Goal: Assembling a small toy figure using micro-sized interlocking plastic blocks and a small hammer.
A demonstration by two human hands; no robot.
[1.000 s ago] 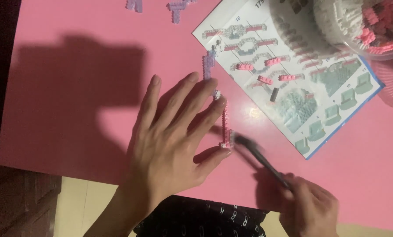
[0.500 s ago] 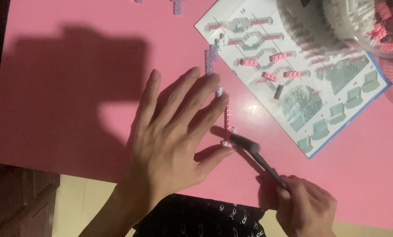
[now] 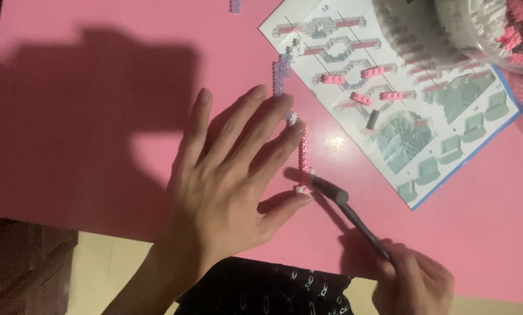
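Note:
My left hand [image 3: 229,181] lies flat on the pink table [image 3: 98,116] with fingers spread, its fingertips against a thin strip of tiny pink and lilac bricks [image 3: 301,153] that runs down the table. My thumb rests beside the strip's lower end. My right hand [image 3: 416,283] at the bottom right grips a dark slim tool [image 3: 346,207], whose tip touches the strip's lower end next to a small white piece [image 3: 301,189].
An instruction sheet [image 3: 395,93] with brick diagrams lies at the upper right. A clear tub [image 3: 489,29] of white and pink bricks stands on its far corner. A lilac piece [image 3: 235,6] sits at the top edge. Dark patterned cloth [image 3: 267,289] shows below the table.
The view has shifted slightly. The tool's tip has stayed at the strip's lower end, and my left hand has held its place on the strip.

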